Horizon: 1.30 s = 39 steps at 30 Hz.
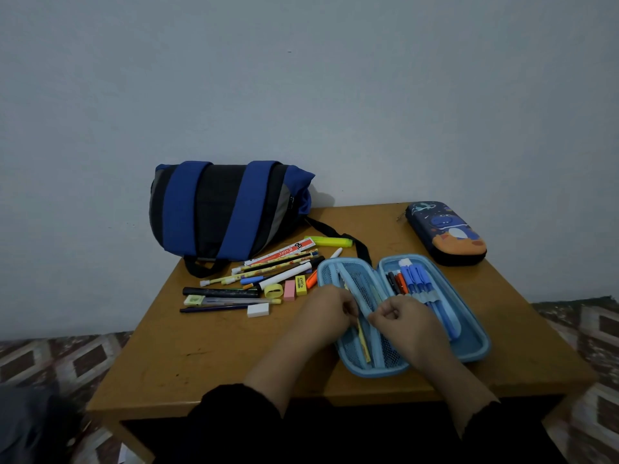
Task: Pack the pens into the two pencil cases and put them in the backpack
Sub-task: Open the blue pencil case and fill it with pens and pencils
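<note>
Now both my hands sit over the open blue pencil case (469,333), my left hand (330,308) pinching a yellow pencil (363,339) in its mesh side, my right hand (397,314) clenched beside it, loose pens (264,279) left of it, backpack (227,209) behind those.

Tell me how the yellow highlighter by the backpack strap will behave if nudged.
The yellow highlighter looks rigid and probably light. Its rounded barrel may roll on the smooth table, though the backpack strap beside it would likely stop it.
</note>
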Available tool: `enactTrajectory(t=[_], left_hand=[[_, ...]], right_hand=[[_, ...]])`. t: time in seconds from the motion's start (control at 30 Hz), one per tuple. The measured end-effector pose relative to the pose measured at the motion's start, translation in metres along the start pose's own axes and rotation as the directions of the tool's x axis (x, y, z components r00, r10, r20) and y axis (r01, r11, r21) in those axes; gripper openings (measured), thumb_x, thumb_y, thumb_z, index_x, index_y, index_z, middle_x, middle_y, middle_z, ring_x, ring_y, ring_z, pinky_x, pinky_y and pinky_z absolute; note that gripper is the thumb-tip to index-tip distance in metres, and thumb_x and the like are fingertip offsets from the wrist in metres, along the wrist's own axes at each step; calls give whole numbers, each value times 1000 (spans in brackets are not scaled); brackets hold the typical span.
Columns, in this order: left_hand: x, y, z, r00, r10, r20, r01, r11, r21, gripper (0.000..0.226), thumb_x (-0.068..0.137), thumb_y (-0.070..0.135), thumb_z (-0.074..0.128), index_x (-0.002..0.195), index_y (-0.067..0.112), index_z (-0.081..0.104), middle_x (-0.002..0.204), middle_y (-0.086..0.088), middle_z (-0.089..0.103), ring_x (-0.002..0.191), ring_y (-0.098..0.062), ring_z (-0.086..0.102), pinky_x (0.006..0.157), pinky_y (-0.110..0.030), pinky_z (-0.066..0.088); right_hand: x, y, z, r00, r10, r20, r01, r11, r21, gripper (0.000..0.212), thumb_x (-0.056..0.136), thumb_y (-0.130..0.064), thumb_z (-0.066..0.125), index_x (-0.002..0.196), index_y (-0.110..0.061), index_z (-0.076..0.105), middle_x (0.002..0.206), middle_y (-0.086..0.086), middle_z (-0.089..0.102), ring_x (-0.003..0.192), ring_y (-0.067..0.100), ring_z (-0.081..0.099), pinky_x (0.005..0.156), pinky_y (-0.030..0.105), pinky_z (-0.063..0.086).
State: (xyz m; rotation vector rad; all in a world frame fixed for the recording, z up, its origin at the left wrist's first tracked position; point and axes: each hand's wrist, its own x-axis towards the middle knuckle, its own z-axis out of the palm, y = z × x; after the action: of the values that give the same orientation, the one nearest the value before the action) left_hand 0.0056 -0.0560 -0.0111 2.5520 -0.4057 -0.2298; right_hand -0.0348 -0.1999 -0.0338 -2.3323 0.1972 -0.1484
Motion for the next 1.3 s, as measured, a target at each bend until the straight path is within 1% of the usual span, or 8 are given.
enactTrajectory(t=[0.13,0.37,0.67,0.87,1.0,1.1,1.23,1.3], left_hand=[[-1,-3,1,997,56,46,-57,998,16,11,82,21,72,89,22,63,95,3,63,89,-12,60,79,-31,55],[0,-2,14,996,76,-42,-70,989,133,20,83,42,67,91,25,58,97,5,50,89,-11,49,77,-28,46],[-4,-10,10,987,162,19,-163,967,195,16,94,32,54,107,26,60,109,2,47,101,-13,46,84,-27,41],[-7,-8,13,974,210,-89,-182,950,255,15,95,31,51,106,22,54,102,2,50,92,-12,46,78,-25,43],[-5,-8,7,985,61,-160,-69,997,-47,9,93,18,53,99,25,52,95,6,55,83,-9,56,67,-22,49],[4,-26,-6,948,-108,-300,5,945,-326,13,94,13,51,94,25,57,90,5,60,77,-7,57,66,-24,51],[24,-62,-29,829,-259,-496,131,952,-278,25,96,8,47,110,16,67,103,-3,64,83,-15,59,69,-28,51],[37,-82,-39,816,-237,-528,236,969,-71,31,97,7,47,120,15,65,114,-7,62,94,-20,59,77,-32,52]], right_hand=[[0,2,2,1000,-10,-20,11,1000,15,22,84,-30,65,67,-19,58,65,-2,57,65,10,54,56,24,38],[0,4,0,999,-28,16,26,994,108,36,87,-28,63,67,2,59,57,7,49,58,16,49,59,32,41],[-3,10,8,988,-114,-104,114,993,-3,24,86,-32,65,68,-17,59,71,-3,55,72,8,50,58,17,33],[-4,13,14,979,-141,-150,131,988,-76,24,84,-33,65,65,-25,54,73,-7,53,74,7,49,61,19,34],[-7,15,19,956,-203,-210,172,972,-160,26,84,-31,65,62,-26,50,68,-7,49,70,7,47,62,24,37],[-9,16,21,939,-237,-251,196,964,-177,30,83,-29,65,60,-28,47,64,-8,47,67,7,46,60,26,39],[-11,16,24,916,-275,-291,229,956,-185,33,82,-25,66,58,-29,43,61,-8,44,64,7,45,58,26,39],[-11,16,24,911,-287,-297,241,953,-182,31,82,-24,65,59,-28,45,60,-9,44,63,7,44,57,26,39]])
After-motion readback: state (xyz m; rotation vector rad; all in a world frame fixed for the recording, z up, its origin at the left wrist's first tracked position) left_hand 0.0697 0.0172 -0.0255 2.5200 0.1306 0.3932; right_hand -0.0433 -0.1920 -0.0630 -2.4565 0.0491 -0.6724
